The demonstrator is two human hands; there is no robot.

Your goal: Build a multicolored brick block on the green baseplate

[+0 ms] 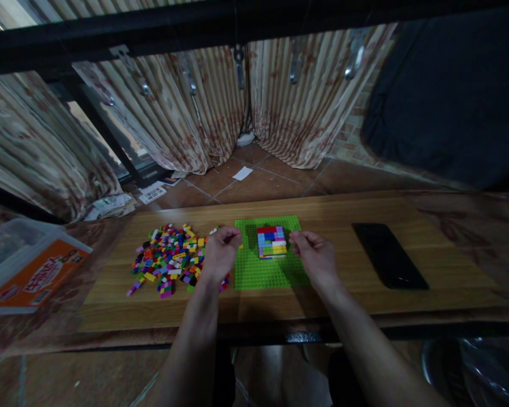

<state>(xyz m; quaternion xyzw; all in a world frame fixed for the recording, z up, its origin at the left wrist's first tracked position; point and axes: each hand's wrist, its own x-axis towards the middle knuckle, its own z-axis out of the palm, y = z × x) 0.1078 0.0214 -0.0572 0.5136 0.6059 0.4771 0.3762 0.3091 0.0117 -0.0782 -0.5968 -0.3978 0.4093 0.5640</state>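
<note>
A small, hollow-centred building of toy bricks (272,243) stands on a green baseplate (254,276); its walls are red, blue, purple, white and yellow. Left of it, my left hand (223,249) hovers over the baseplate's left edge with fingers pinched. A bit of yellow brick (241,246) peeks out at those fingertips. On the other side, my right hand (316,251) is close to the building's right wall, its thumb and fingers pressed together. Whatever it may hold is too small to make out. Loose toy bricks (169,254) lie in a pile left of my left hand, partly hidden by it.
A black tablet-like slab (388,254) lies on the wooden tabletop (339,226) to the right. At far left sits a clear plastic box (34,265) with an orange label. Curtains (212,113) and papers on the tiled floor are beyond the table.
</note>
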